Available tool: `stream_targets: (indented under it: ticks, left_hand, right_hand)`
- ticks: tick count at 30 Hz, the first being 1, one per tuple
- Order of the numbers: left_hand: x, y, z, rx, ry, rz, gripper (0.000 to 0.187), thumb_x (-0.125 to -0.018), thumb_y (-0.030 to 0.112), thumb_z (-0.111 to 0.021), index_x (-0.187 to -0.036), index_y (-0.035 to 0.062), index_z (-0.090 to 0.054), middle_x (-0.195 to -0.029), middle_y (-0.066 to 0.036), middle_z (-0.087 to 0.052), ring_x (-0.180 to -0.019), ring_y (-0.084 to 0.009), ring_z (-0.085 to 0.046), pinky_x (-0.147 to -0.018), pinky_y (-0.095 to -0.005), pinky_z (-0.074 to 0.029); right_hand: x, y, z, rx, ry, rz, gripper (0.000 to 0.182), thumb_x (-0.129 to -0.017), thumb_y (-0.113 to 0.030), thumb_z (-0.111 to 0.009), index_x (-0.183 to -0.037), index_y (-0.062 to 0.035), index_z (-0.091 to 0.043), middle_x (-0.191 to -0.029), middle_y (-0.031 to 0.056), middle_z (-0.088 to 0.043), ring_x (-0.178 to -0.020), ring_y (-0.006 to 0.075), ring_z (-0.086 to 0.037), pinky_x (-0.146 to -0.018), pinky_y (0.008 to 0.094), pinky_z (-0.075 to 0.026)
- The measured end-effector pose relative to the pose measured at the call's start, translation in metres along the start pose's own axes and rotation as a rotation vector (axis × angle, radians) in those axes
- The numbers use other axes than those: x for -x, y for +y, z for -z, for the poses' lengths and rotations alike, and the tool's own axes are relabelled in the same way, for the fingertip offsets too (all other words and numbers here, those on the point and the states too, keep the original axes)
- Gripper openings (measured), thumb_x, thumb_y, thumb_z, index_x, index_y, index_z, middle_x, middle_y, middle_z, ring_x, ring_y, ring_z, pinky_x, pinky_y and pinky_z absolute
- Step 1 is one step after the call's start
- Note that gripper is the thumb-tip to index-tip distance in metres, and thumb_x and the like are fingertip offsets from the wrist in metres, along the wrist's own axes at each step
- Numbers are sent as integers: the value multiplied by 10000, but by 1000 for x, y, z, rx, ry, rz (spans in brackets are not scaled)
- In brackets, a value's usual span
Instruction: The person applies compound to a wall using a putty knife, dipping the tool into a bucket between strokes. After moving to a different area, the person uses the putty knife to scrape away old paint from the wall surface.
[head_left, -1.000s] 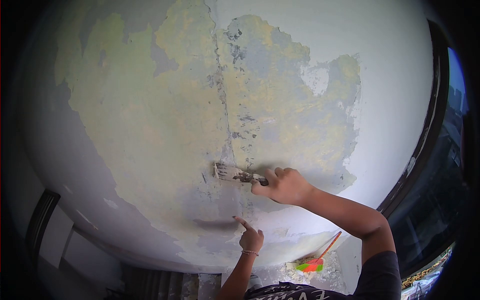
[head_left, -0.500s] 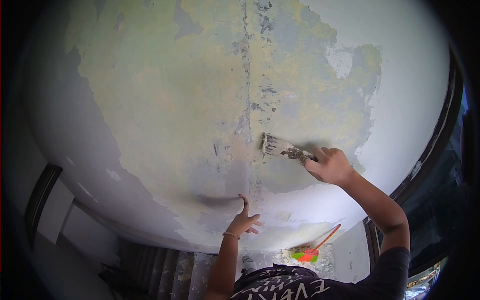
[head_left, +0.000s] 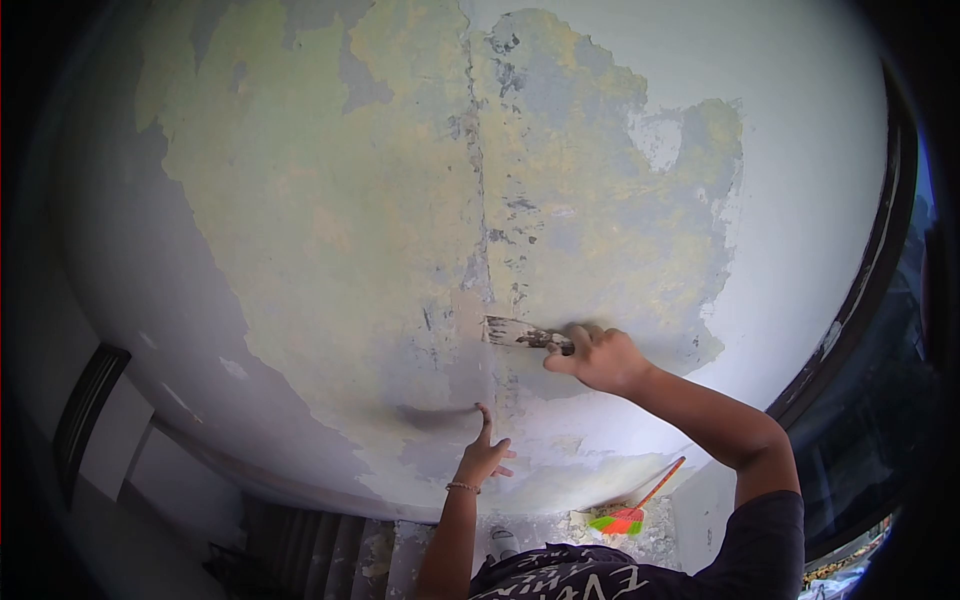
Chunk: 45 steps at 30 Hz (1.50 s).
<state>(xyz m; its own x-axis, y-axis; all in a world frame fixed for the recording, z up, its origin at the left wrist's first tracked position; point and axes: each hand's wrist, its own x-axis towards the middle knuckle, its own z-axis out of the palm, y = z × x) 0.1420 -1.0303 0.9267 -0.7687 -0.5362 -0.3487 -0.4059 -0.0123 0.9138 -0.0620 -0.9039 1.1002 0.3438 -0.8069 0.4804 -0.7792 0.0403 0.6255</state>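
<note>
My right hand (head_left: 600, 360) grips the dark handle of a putty knife (head_left: 515, 332), its blade smeared with pale filler. The blade's edge lies against the wall (head_left: 330, 220) at the vertical crack (head_left: 478, 170), pointing left. Below and slightly left of it, my left hand (head_left: 484, 458) has one finger stretched up to the wall near the crack line, its other fingers apart; it holds nothing. Around the crack the wall is patchy, with bare yellow-green and grey areas and dark flecks. A bracelet (head_left: 463, 487) circles my left wrist.
An orange and green broom (head_left: 622, 520) leans at the wall's foot among debris. Stairs (head_left: 315, 545) lie at the lower left. A dark-framed window (head_left: 850, 440) borders the right side, and a dark rail-like piece (head_left: 90, 410) stands at the left.
My right hand has moved the putty knife down and left, bringing its blade onto the crack. My left hand keeps its finger at the wall. The view has shifted slightly.
</note>
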Motion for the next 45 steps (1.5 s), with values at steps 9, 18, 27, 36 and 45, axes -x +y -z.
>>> stream_targets:
  ticks: [9, 18, 27, 36, 45]
  left_hand:
    - [4, 11, -1, -95, 34, -19, 978, -897, 214, -517, -1415, 303, 309, -952, -178, -709, -670, -287, -709, -574, -289, -578]
    - [-13, 8, -45, 233, 214, -58, 968, -878, 120, -456, -1393, 327, 337, -1003, -214, -689, -656, -321, -703, -497, -291, -562]
    - [-1, 12, -24, 132, 91, -29, 970, -897, 154, -467, -1381, 316, 358, -1014, -201, -693, -691, -316, -708, -487, -281, -551]
    - [-17, -5, -4, 118, -179, 6, 1003, -969, 263, -457, -1254, 287, 504, -1151, -209, -648, -761, -278, -719, -529, -232, -513]
    - [-18, -10, -20, 153, 7, -61, 966, -949, 233, -463, -1342, 307, 417, -1122, -206, -661, -751, -299, -717, -499, -238, -497]
  right_hand:
    - [41, 10, 22, 3, -79, -72, 223, -792, -154, -586, -957, -247, -469, -724, 69, -517, -522, 187, -579, -359, 308, -425]
    - [-41, -14, 8, -22, 55, -40, 220, -803, -142, -566, -980, -246, -485, -813, 90, -557, -549, 197, -585, -383, 299, -449]
    - [10, 24, 20, 19, 17, -5, 206, -819, -123, -553, -966, -240, -468, -818, 100, -551, -540, 209, -584, -377, 314, -448]
    - [0, 22, 34, -41, 65, -8, 211, -808, -154, -585, -967, -237, -474, -730, 101, -529, -506, 220, -575, -364, 328, -425]
    - [-48, 20, 23, 7, 41, -8, 222, -821, -123, -535, -991, -246, -463, -772, 107, -545, -539, 234, -584, -395, 326, -463]
